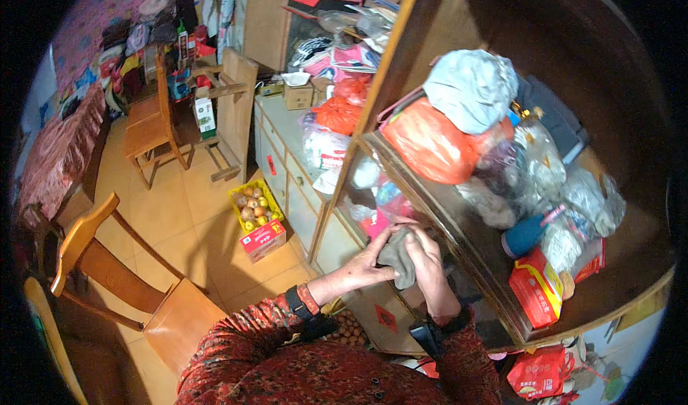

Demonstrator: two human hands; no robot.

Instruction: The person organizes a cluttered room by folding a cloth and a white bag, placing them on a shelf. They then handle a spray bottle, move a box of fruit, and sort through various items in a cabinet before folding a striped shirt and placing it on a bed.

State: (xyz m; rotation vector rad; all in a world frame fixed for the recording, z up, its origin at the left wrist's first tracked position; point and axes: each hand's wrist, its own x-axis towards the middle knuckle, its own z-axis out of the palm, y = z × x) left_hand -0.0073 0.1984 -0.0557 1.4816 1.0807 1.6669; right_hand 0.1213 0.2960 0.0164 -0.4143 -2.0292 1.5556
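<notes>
Both my hands hold a bunched grey cloth (396, 259) in front of my chest, at the edge of a dark wooden cabinet shelf (435, 217). My left hand (371, 265) grips it from the left, thumb along its lower side. From the right, my right hand (428, 260) wraps the cloth with the thumb on top. Whether the cloth is a sock or a rag I cannot tell. On the shelf beyond lie an orange plastic bag (430, 141), a pale blue bundle (473, 90) on top of it, and several clear plastic bags (537, 157).
A red and yellow packet (537, 289) lies near the shelf's right end. Left of the cabinet stands a low cupboard (279, 136) with bags on top. On the tiled floor are a yellow crate of fruit (255, 206), a red carton (263, 241) and a wooden chair (183, 313).
</notes>
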